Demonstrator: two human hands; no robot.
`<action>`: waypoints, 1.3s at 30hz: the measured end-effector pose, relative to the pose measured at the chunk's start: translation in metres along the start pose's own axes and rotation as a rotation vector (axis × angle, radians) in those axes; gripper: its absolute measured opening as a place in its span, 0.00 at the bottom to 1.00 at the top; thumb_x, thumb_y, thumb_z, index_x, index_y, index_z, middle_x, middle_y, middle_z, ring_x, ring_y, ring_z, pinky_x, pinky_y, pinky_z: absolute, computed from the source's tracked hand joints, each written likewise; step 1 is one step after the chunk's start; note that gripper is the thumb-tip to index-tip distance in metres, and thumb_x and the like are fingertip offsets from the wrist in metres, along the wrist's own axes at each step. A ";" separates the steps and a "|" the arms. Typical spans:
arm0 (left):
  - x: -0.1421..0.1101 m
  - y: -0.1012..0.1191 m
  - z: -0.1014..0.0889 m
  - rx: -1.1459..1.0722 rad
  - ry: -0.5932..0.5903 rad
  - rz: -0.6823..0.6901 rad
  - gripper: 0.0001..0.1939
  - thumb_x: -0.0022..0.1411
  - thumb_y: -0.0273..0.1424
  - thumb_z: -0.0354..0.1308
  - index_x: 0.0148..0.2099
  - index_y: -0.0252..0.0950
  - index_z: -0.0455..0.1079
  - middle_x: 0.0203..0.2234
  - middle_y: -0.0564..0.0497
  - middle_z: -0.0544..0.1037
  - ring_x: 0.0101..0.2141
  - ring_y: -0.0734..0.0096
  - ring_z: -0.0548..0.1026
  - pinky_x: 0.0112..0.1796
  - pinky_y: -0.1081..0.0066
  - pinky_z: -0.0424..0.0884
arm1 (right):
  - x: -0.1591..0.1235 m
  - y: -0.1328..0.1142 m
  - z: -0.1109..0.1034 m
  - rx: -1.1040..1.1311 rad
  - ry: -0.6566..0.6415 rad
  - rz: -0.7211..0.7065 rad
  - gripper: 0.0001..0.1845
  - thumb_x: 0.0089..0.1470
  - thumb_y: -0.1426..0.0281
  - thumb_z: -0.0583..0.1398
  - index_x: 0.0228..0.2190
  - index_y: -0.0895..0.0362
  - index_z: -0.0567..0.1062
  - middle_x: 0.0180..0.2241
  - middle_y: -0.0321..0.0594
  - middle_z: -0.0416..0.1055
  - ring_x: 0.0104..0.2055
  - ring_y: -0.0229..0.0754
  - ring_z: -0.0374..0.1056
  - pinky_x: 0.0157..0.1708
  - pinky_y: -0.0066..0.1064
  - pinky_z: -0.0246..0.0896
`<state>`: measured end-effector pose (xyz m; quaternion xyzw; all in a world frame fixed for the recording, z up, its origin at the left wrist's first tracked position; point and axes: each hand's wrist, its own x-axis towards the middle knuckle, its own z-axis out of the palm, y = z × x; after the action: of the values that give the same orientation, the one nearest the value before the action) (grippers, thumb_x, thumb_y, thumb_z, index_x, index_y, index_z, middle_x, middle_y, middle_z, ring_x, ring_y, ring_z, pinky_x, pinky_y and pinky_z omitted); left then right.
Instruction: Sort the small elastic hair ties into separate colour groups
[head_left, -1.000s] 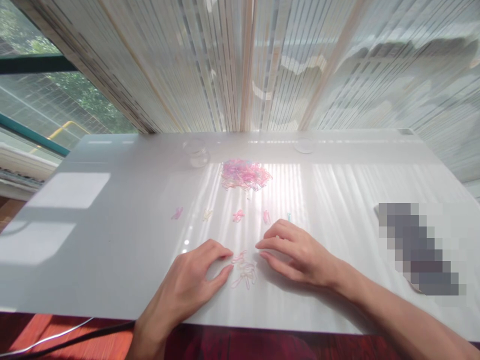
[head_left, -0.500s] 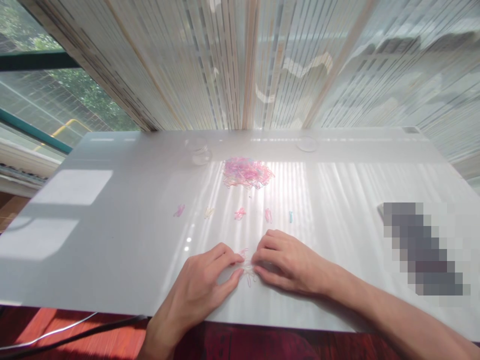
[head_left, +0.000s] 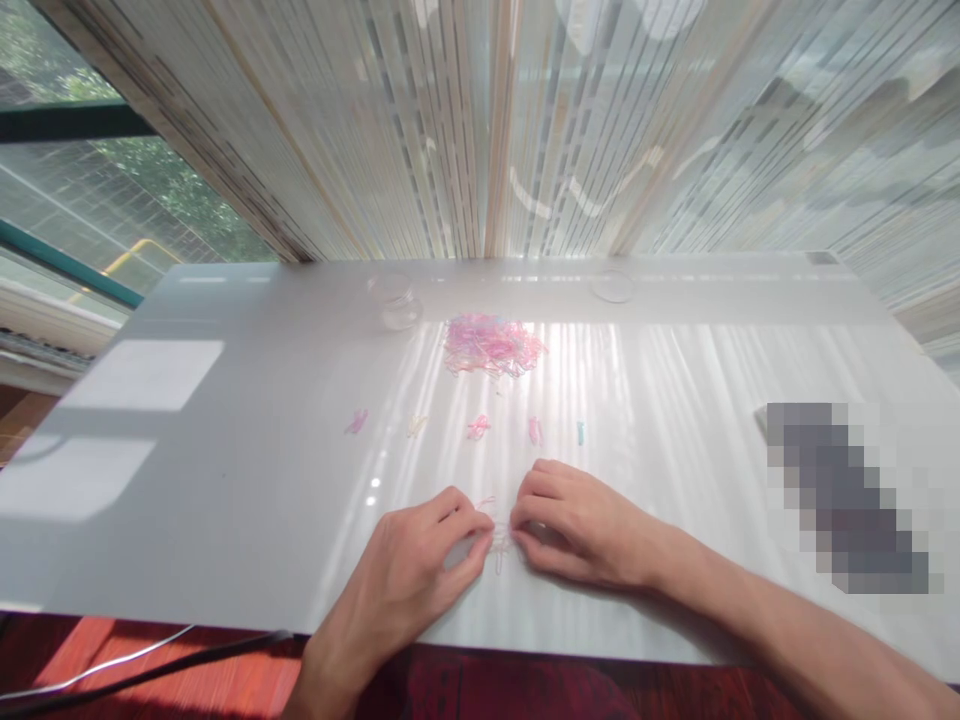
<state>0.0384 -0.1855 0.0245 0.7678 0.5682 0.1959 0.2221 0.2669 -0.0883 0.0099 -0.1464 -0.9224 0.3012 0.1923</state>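
A small loose cluster of pale and pink thin looped pieces (head_left: 499,560) lies on the white table between my hands; too fine to tell whether they are rubber bands or paper clips. My left hand (head_left: 427,545) rests at the cluster's left side, thumb and forefinger pinched at its edge. Opposite it, my right hand (head_left: 574,525) has thumb and fingertips closed at the right edge, other fingers curled. Beyond the hands runs a row of little bunches: purple (head_left: 357,421), pale yellow (head_left: 417,426), red-pink (head_left: 478,428), pink (head_left: 535,431) and blue (head_left: 580,432).
A large mixed-colour heap (head_left: 491,345) of such pieces lies farther back. Behind it stand a clear round container (head_left: 397,303) and a clear round lid (head_left: 613,287). A pixelated dark object (head_left: 851,500) lies at the right. String curtains (head_left: 420,130) hang along the table's back edge.
The left thumb and forefinger have drawn together and shifted slightly right, into the cluster. My right fingertips have moved slightly right and closed more.
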 end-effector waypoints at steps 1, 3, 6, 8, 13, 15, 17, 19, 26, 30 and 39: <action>0.000 0.000 0.000 0.007 0.000 0.001 0.08 0.71 0.26 0.56 0.44 0.43 0.76 0.34 0.55 0.79 0.29 0.71 0.79 0.32 0.72 0.72 | 0.000 0.000 0.000 0.001 0.001 -0.002 0.05 0.63 0.75 0.60 0.35 0.57 0.76 0.32 0.41 0.71 0.34 0.43 0.64 0.35 0.33 0.64; 0.000 0.001 0.000 0.012 -0.006 -0.006 0.08 0.71 0.26 0.56 0.43 0.42 0.76 0.33 0.55 0.79 0.29 0.71 0.79 0.32 0.72 0.72 | -0.001 0.000 0.000 -0.003 -0.003 -0.007 0.04 0.62 0.74 0.60 0.35 0.57 0.76 0.32 0.41 0.71 0.34 0.43 0.64 0.36 0.34 0.64; 0.001 0.002 0.000 0.007 -0.009 -0.013 0.09 0.71 0.26 0.55 0.42 0.42 0.76 0.33 0.55 0.79 0.29 0.71 0.79 0.31 0.72 0.72 | 0.000 0.000 -0.001 0.002 0.005 -0.015 0.06 0.64 0.74 0.59 0.35 0.57 0.77 0.32 0.41 0.71 0.34 0.43 0.64 0.36 0.34 0.64; 0.000 0.001 0.000 0.002 0.004 -0.009 0.09 0.71 0.26 0.55 0.42 0.42 0.76 0.33 0.55 0.79 0.29 0.72 0.79 0.31 0.72 0.72 | 0.001 -0.001 0.000 0.005 0.027 -0.008 0.07 0.66 0.73 0.58 0.37 0.58 0.78 0.33 0.42 0.72 0.34 0.43 0.64 0.36 0.34 0.64; -0.001 -0.002 0.004 -0.008 0.036 0.021 0.09 0.71 0.25 0.55 0.41 0.41 0.75 0.32 0.55 0.80 0.28 0.72 0.79 0.31 0.73 0.71 | 0.002 -0.002 0.004 -0.009 0.036 0.020 0.08 0.68 0.71 0.59 0.38 0.59 0.79 0.33 0.43 0.73 0.36 0.44 0.65 0.37 0.35 0.64; -0.001 -0.003 0.005 -0.009 0.049 0.043 0.09 0.71 0.24 0.55 0.41 0.40 0.75 0.32 0.55 0.80 0.28 0.73 0.79 0.30 0.73 0.71 | 0.002 -0.002 0.005 -0.008 0.031 0.031 0.07 0.67 0.71 0.60 0.38 0.59 0.79 0.34 0.43 0.73 0.36 0.44 0.66 0.37 0.35 0.64; -0.001 -0.003 0.006 -0.011 0.067 0.065 0.09 0.70 0.24 0.55 0.40 0.40 0.74 0.32 0.55 0.80 0.28 0.73 0.79 0.30 0.74 0.71 | 0.002 -0.002 0.006 -0.005 0.028 0.037 0.07 0.66 0.70 0.61 0.39 0.58 0.79 0.34 0.42 0.73 0.36 0.44 0.65 0.37 0.35 0.64; 0.000 -0.003 0.005 -0.016 0.101 0.094 0.08 0.70 0.23 0.55 0.41 0.40 0.74 0.31 0.55 0.80 0.27 0.74 0.79 0.31 0.74 0.72 | 0.002 -0.002 0.006 -0.001 0.031 0.033 0.06 0.66 0.69 0.61 0.39 0.58 0.79 0.34 0.42 0.73 0.36 0.44 0.65 0.37 0.35 0.64; 0.004 -0.002 0.002 -0.060 0.168 0.123 0.08 0.70 0.22 0.56 0.43 0.40 0.73 0.33 0.55 0.79 0.29 0.74 0.79 0.32 0.74 0.72 | 0.000 0.001 0.007 0.033 0.087 0.036 0.08 0.68 0.71 0.59 0.38 0.58 0.79 0.33 0.42 0.74 0.36 0.43 0.66 0.36 0.34 0.65; 0.006 -0.004 0.000 -0.063 0.184 0.108 0.07 0.71 0.24 0.58 0.46 0.40 0.74 0.35 0.53 0.80 0.31 0.74 0.79 0.29 0.76 0.71 | -0.001 0.003 0.002 0.021 0.144 0.040 0.08 0.69 0.71 0.59 0.41 0.58 0.80 0.34 0.43 0.75 0.36 0.43 0.68 0.35 0.32 0.66; 0.018 -0.002 -0.003 -0.064 0.230 0.169 0.06 0.71 0.24 0.60 0.47 0.40 0.75 0.35 0.55 0.81 0.29 0.77 0.78 0.28 0.77 0.69 | -0.004 0.008 -0.008 0.003 0.250 0.005 0.07 0.69 0.72 0.59 0.42 0.58 0.79 0.34 0.42 0.76 0.36 0.41 0.70 0.35 0.31 0.68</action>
<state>0.0397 -0.1677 0.0268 0.7779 0.5168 0.3185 0.1625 0.2753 -0.0795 0.0101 -0.1849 -0.8905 0.2824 0.3051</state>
